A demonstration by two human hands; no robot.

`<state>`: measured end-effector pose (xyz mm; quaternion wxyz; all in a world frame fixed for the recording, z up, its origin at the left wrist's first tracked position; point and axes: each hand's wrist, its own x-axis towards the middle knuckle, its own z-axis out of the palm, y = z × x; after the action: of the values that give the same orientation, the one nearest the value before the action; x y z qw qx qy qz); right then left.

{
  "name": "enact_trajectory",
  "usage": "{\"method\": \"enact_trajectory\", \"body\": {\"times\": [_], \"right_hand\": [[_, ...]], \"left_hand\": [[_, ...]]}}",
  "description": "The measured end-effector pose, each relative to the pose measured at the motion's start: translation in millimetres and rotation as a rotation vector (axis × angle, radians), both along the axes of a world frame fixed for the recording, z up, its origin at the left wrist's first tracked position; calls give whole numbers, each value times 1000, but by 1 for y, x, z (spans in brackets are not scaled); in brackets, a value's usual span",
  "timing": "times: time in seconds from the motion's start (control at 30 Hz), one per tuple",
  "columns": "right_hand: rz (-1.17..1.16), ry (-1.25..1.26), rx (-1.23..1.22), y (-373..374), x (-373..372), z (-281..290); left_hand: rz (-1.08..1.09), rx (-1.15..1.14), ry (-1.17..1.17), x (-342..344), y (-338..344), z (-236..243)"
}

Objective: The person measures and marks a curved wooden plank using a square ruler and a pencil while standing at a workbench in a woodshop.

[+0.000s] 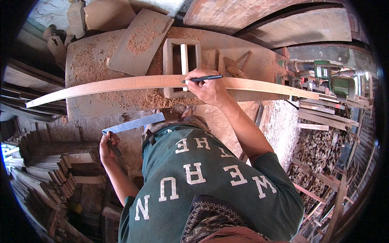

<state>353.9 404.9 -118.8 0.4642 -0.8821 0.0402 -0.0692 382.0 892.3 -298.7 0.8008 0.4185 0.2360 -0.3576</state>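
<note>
A long, pale reddish wooden board (125, 85) lies across the bench and a rectangular wooden frame (196, 50), its ends reaching past the bench on both sides. Faint lines cross its face near the middle. My right hand (208, 90) rests on the board, its fingers closed round a black pen (211, 77) that points left. Just behind the hand, a light wooden strip (184, 60) stretches across the frame's opening. Low on the left, away from the bench, my left hand (107, 148) grips a try square whose metal blade (135, 123) extends right.
Wood shavings cover the workbench (81, 107). A loose panel (139, 40) lies at its back left, and small wooden pieces (239, 65) sit right of the frame. At the right end stands a green clamp-like machine (324, 73). Stacked timber (52, 174) lines the left.
</note>
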Motion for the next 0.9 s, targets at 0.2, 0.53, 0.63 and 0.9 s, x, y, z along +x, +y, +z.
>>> {"method": "enact_trajectory", "body": {"times": [0.2, 0.53, 0.63, 0.9], "right_hand": [[-164, -28, 144, -11, -11, 10], [-215, 58, 57, -10, -31, 6], [-165, 51, 38, -13, -31, 4], [-146, 59, -8, -17, -29, 6]], "left_hand": [[-17, 19, -86, 14, -22, 25], [-135, 13, -113, 27, -45, 25], [-177, 22, -111, 27, -42, 22], [-148, 16, -86, 19, -43, 26]]}}
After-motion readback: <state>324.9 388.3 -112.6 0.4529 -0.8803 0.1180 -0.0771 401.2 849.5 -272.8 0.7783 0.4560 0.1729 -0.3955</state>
